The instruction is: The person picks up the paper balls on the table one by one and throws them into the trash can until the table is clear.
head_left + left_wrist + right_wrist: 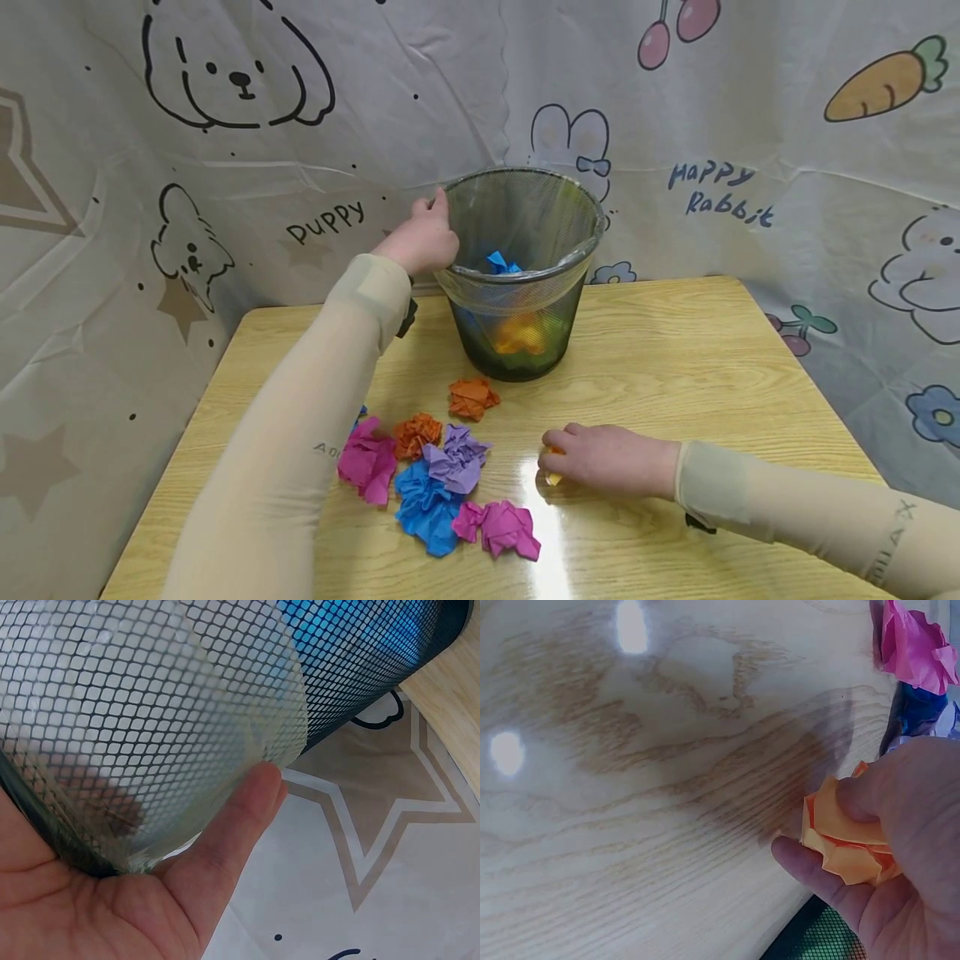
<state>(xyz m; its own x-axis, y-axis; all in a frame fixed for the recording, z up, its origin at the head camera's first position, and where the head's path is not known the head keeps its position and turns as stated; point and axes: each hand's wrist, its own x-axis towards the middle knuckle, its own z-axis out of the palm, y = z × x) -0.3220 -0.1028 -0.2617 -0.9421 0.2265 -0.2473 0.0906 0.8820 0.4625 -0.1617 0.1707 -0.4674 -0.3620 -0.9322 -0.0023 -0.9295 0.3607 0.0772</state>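
A black mesh wastebasket (517, 325) with a clear liner stands at the table's back, blue and yellow-orange paper inside. My left hand (423, 237) grips its rim on the left; in the left wrist view the thumb (247, 802) lies along the outside, against the liner. Low over the table at right of centre, my right hand (600, 458) holds a crumpled yellow-orange paper ball (847, 832) between thumb and fingers. To its left lie crumpled papers: purple (457, 458), blue (427, 508), pink (506, 529), another pink (369, 462) and two orange ones (472, 398).
The wooden table (675, 350) carries everything. Behind it hangs a white printed cloth (450, 83) close to the basket. Part of another blue paper (363, 412) shows beside my left forearm, which crosses over the table's left side.
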